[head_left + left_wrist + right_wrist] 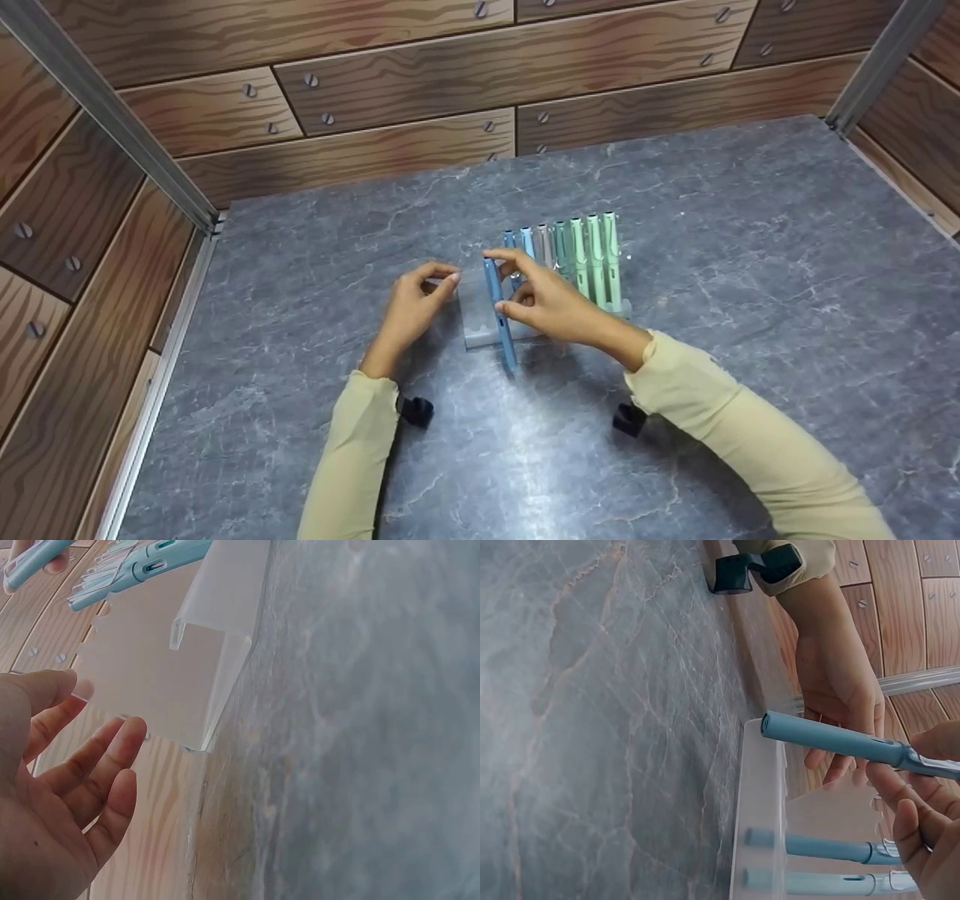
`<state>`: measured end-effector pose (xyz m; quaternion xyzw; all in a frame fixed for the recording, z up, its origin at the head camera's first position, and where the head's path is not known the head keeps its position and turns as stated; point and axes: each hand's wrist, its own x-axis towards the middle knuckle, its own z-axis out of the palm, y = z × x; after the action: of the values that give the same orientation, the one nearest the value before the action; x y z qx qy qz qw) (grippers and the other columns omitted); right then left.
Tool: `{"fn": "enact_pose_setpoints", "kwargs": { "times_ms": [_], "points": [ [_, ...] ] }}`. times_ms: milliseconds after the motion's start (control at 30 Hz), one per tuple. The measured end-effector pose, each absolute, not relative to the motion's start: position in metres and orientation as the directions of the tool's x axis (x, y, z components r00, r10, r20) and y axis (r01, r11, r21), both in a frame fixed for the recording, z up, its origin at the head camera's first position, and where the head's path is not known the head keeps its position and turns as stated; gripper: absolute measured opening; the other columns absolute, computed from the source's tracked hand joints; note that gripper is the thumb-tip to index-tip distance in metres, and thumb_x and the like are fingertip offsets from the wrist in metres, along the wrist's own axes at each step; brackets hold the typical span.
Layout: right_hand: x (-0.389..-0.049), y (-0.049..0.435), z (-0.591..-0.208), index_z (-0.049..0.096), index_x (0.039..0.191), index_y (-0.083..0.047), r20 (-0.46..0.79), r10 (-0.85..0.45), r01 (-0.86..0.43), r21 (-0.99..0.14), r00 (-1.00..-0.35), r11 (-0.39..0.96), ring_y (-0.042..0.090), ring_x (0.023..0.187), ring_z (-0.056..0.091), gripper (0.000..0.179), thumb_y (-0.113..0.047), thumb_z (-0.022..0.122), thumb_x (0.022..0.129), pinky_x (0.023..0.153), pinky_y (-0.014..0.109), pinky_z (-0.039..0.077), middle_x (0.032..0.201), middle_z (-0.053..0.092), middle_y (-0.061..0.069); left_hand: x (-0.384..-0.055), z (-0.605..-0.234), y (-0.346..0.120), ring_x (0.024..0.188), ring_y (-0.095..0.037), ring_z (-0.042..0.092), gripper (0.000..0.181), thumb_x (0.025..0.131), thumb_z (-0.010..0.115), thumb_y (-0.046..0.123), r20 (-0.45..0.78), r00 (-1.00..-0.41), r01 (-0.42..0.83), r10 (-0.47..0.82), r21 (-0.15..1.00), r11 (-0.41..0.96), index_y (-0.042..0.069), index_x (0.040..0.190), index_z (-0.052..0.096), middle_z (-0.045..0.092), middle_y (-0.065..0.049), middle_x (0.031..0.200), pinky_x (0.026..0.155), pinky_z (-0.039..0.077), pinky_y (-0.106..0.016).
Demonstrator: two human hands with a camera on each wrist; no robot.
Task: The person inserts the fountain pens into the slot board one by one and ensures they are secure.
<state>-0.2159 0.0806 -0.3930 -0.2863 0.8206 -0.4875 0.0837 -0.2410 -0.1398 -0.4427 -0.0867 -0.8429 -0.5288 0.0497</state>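
Observation:
My right hand (559, 304) pinches a blue pen (501, 322) between thumb and fingers, its clip end up and its barrel slanting down in front of the clear pen stand (477, 339). In the right wrist view this blue pen (832, 741) crosses over the stand's front lip (754, 765). At the stand's left edge, my left hand (412, 304) pinches the panel (150, 660) with thumb and forefinger; one fingertip shows through the plastic. The other left fingers are loosely bent. Several pens lean in a row on the stand, from blue and grey to light green pens (596, 259) at the right.
The stand sits on a grey marbled tabletop (315, 465). Wood-patterned walls (397, 90) with metal corner posts (120, 112) enclose the back and sides. A black wrist device (417, 412) hangs at the left cuff, another black device (629, 419) at the right cuff.

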Motion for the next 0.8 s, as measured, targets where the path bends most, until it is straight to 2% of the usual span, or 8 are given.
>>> {"fn": "enact_pose_setpoints", "kwargs": {
  "times_ms": [233, 433, 633, 800],
  "points": [
    [-0.221, 0.080, -0.391, 0.033, 0.148, -0.020, 0.136, -0.532, -0.370, -0.856, -0.836, 0.362, 0.020, 0.084, 0.066, 0.069, -0.001, 0.063, 0.089, 0.072, 0.028, 0.056, 0.126, 0.050, 0.014, -0.241, -0.444, -0.140, 0.076, -0.021, 0.066, 0.022, 0.095, 0.063, 0.023, 0.170, -0.981, 0.194, 0.094, 0.885, 0.424, 0.006, 0.107, 0.071, 0.070, -0.012, 0.107, 0.065, 0.049, -0.024],
    [-0.223, 0.080, -0.391, 0.033, 0.148, -0.020, 0.181, -0.517, -0.413, -0.828, -0.837, 0.379, 0.019, 0.083, 0.066, 0.067, -0.003, 0.063, 0.090, 0.072, 0.027, 0.056, 0.127, 0.051, 0.015, -0.242, -0.443, -0.140, 0.074, -0.016, 0.065, 0.021, 0.095, 0.063, 0.022, 0.176, -0.980, 0.197, 0.089, 0.883, 0.426, 0.006, 0.106, 0.072, 0.070, -0.013, 0.107, 0.064, 0.049, -0.023],
    [-0.226, 0.080, -0.393, 0.033, 0.147, -0.016, 0.241, -0.485, -0.456, -0.799, -0.840, 0.393, 0.019, 0.077, 0.065, 0.066, -0.004, 0.064, 0.090, 0.065, 0.027, 0.055, 0.124, 0.052, 0.015, -0.242, -0.443, -0.140, 0.073, -0.018, 0.065, 0.019, 0.094, 0.064, 0.020, 0.183, -0.979, 0.202, 0.087, 0.881, 0.428, 0.006, 0.105, 0.072, 0.071, -0.013, 0.107, 0.063, 0.048, -0.022],
    [-0.228, 0.080, -0.394, 0.035, 0.147, -0.015, 0.275, -0.464, -0.487, -0.758, -0.842, 0.434, 0.023, 0.085, 0.067, 0.065, -0.005, 0.065, 0.090, 0.071, 0.028, 0.056, 0.124, 0.055, 0.017, -0.242, -0.443, -0.140, 0.074, -0.020, 0.066, 0.019, 0.094, 0.064, 0.020, 0.183, -0.979, 0.203, 0.086, 0.882, 0.426, 0.006, 0.104, 0.072, 0.071, -0.014, 0.106, 0.063, 0.048, -0.022]
  ]
}}
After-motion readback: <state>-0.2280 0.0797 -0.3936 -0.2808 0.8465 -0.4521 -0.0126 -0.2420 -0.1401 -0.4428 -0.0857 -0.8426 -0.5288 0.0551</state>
